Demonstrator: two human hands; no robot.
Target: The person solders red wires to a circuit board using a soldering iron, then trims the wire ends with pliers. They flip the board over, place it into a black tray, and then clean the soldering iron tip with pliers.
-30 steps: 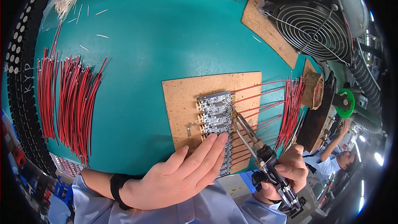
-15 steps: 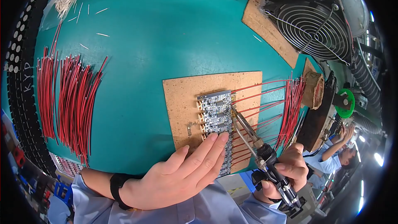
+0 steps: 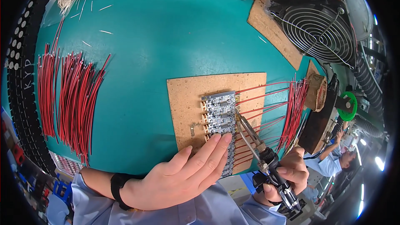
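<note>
Here's the green table [image 3: 137, 112], and toward its near right corner lies a brown board [image 3: 183, 100], the base for all this close work. On that sits the circuit board [image 3: 221, 108], running down to the table's near edge. The left hand [image 3: 179, 179] is flat across it, fingers extended and grasping nothing; steady, even pressure there should stop the strip sliding, and those fingertips want to stay well clear of the heat.

Over to the right hand [image 3: 293, 171], curled firmly round the soldering iron [image 3: 268, 156]! It slants in from the table's near right corner; a relaxed wrist ought to help. A thin metal tube [image 3: 246, 139] runs alongside the barrel. Out to the right, red wires [image 3: 296, 112] lie with several stretching to the board's right edge; best not to snag them.

And the smallest detail, the tip [image 3: 236, 110], right at that edge; whether it touches, I can't tell. Brief, settled contact looks wise, with the wire motionless until the joint sets.
</note>
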